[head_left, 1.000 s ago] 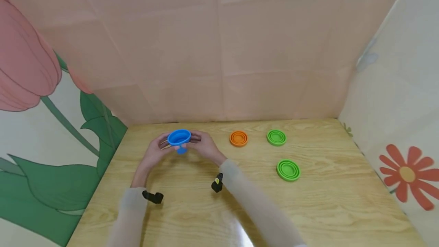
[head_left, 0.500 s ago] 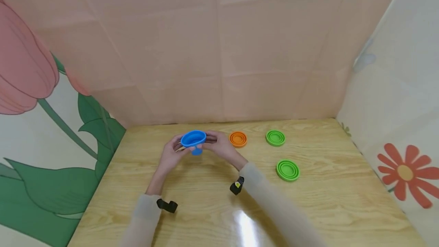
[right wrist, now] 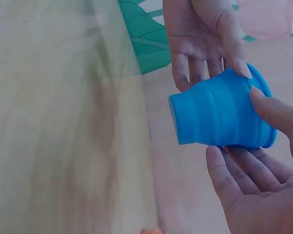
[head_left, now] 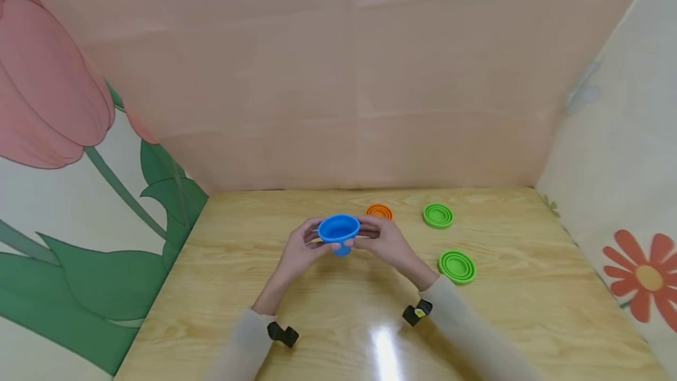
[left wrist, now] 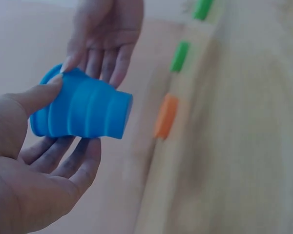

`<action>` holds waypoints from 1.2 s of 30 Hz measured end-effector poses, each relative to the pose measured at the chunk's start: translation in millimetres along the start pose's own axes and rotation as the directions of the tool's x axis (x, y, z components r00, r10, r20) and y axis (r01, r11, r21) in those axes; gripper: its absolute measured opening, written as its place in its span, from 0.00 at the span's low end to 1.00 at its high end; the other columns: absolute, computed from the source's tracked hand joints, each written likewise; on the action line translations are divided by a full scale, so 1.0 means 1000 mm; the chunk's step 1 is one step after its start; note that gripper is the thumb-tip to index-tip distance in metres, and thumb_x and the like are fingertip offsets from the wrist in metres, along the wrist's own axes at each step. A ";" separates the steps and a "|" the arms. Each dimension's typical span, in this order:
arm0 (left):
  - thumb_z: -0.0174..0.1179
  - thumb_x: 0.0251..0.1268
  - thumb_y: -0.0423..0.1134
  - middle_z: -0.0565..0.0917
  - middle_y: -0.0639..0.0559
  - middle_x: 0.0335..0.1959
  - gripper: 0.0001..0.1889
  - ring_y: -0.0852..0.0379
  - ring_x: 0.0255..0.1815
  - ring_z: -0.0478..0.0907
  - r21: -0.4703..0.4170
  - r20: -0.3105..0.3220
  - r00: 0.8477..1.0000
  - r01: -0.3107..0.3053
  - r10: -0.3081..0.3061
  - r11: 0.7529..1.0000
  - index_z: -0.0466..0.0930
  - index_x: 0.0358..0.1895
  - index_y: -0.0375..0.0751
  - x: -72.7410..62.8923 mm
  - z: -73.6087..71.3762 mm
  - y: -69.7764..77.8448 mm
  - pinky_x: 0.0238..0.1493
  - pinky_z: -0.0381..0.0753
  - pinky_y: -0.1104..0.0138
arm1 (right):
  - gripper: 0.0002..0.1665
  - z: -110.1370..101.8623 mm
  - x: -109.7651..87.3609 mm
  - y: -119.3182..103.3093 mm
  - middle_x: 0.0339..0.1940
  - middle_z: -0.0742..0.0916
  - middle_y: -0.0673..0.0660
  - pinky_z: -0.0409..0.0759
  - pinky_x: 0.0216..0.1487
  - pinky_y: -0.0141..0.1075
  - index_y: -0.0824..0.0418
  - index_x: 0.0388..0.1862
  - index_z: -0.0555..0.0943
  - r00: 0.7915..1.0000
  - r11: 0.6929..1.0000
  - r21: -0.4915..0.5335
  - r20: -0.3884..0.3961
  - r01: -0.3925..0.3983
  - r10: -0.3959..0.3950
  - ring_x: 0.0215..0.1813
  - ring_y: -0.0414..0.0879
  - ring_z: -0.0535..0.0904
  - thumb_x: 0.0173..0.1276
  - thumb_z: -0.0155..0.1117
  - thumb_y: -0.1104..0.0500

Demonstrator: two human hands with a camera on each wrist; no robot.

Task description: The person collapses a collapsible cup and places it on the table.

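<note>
A blue collapsible cup [head_left: 338,227], drawn out to its full stepped height, is held between both hands above the wooden table. My left hand [head_left: 300,254] grips its left side, thumb near the rim and fingers curled around the far side. On the opposite side my right hand [head_left: 390,244] grips it the same way. In the left wrist view the ringed wall of the blue cup [left wrist: 85,105] shows, tapering to a narrow base. The right wrist view shows the cup [right wrist: 219,112] with both thumbs near its rim.
An orange collapsed cup [head_left: 379,211] lies behind the right hand, partly hidden. Two green collapsed cups, one farther back [head_left: 438,215] and one nearer [head_left: 457,267], lie to the right on the wooden table [head_left: 529,310]. A pink backdrop [head_left: 349,75] stands behind the table.
Both hands have carried the blue cup rightward across the table, and it now partly covers the view near the orange cup. The head view has shifted slightly. The other cups stay put.
</note>
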State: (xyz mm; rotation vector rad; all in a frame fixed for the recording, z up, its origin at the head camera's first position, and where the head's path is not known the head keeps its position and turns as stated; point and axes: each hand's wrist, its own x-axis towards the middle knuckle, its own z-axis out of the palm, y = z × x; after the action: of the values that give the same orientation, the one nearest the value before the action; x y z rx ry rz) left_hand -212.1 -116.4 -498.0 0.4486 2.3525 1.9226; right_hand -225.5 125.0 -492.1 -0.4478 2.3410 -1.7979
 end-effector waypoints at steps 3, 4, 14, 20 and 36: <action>0.75 0.65 0.41 0.82 0.43 0.66 0.30 0.44 0.66 0.82 -0.016 0.036 0.999 0.019 -0.018 1.000 0.76 0.69 0.45 -0.005 0.017 -0.003 0.63 0.89 0.60 | 0.33 -0.010 -0.017 0.009 0.60 0.90 0.62 0.92 0.58 0.42 0.60 0.67 0.82 1.000 1.000 -0.023 -0.021 -0.007 0.007 0.59 0.56 0.89 0.65 0.80 0.53; 0.76 0.64 0.42 0.83 0.43 0.65 0.30 0.44 0.65 0.83 -0.024 0.044 0.999 0.026 -0.025 0.999 0.76 0.69 0.45 -0.007 0.022 -0.004 0.62 0.90 0.60 | 0.33 -0.012 -0.022 0.012 0.60 0.90 0.63 0.92 0.57 0.42 0.61 0.67 0.82 1.000 1.000 -0.030 -0.023 -0.006 0.005 0.59 0.56 0.89 0.65 0.80 0.54; 0.77 0.63 0.45 0.84 0.44 0.64 0.31 0.44 0.64 0.84 -0.057 0.127 0.991 0.057 -0.049 0.997 0.77 0.68 0.48 -0.011 0.053 -0.013 0.62 0.90 0.60 | 0.35 -0.028 -0.056 0.031 0.60 0.89 0.64 0.91 0.57 0.35 0.60 0.67 0.81 0.996 0.998 0.006 -0.064 -0.066 0.066 0.61 0.56 0.88 0.63 0.81 0.53; 0.76 0.63 0.44 0.84 0.45 0.64 0.30 0.47 0.62 0.85 -0.075 0.171 0.984 0.064 -0.050 0.995 0.78 0.68 0.48 -0.010 0.058 -0.017 0.63 0.89 0.59 | 0.36 -0.027 -0.069 0.040 0.62 0.88 0.65 0.91 0.57 0.35 0.60 0.69 0.79 0.994 0.995 0.044 -0.070 -0.086 0.089 0.62 0.57 0.88 0.64 0.80 0.53; 0.77 0.62 0.42 0.84 0.48 0.67 0.33 0.47 0.67 0.82 -0.040 0.183 0.982 0.046 -0.037 0.998 0.75 0.71 0.51 -0.009 0.062 -0.020 0.71 0.84 0.53 | 0.37 -0.030 -0.073 0.038 0.63 0.87 0.69 0.91 0.57 0.36 0.65 0.69 0.78 0.992 0.992 0.085 -0.069 -0.096 0.102 0.62 0.58 0.87 0.64 0.81 0.56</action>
State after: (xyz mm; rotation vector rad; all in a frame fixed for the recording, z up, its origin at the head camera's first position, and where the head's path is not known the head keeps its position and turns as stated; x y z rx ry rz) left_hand -192.3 -63.0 -531.6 0.5425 2.1838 1.8266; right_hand -170.6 185.2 -525.4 -0.2539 2.2824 -1.8862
